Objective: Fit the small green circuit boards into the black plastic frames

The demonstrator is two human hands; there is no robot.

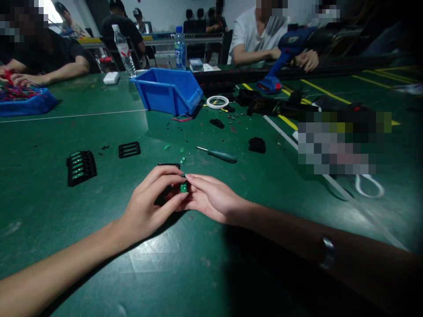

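Observation:
My left hand [147, 196] and my right hand [213, 196] meet at the middle of the green table. Between their fingertips is a small green circuit board [183, 188], partly hidden by the fingers. The left thumb and fingers pinch it, while the right thumb and fingers close on it from the other side. Just beyond the hands lie loose green circuit boards [182, 150] and a black frame [169, 165], mostly covered by my left hand. A black holder [81, 168] with several green boards in its slots rests at left, near an open black frame [129, 149].
A green-handled screwdriver [222, 156] and a black plastic part [257, 145] lie beyond my right hand. Farther back are a blue bin [165, 92], a white tape ring [217, 102], scattered screws, a blue cordless drill [280, 61] and bottles. Other people sit across the table.

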